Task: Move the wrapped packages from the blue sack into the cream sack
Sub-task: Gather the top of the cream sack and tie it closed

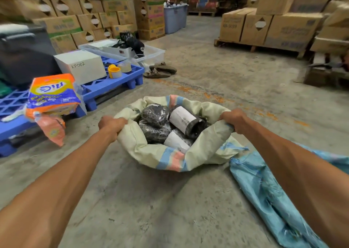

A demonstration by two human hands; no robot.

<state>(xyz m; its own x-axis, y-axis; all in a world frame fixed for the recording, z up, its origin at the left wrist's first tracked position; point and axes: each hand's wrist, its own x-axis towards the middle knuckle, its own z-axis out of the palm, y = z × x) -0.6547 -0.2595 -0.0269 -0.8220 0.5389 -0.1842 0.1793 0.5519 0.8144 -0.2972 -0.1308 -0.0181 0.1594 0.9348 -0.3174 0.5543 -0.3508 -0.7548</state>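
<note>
The cream sack (166, 158) with blue and pink stripes sits open on the concrete floor in the middle of the view. Inside it lie several black wrapped packages (154, 114), two with white labels (182, 118). My left hand (111, 124) grips the sack's rim on the left side. My right hand (233, 120) grips the rim on the right side. The blue sack (268, 189) lies flat and crumpled on the floor at the lower right, partly under my right forearm.
A blue plastic pallet (111, 81) at the left carries a white box, tape rolls and an orange detergent bag (52, 94). Sandals (160, 70) lie on the floor beyond it. Clear bins and stacked cardboard boxes (268, 26) on pallets ring the area.
</note>
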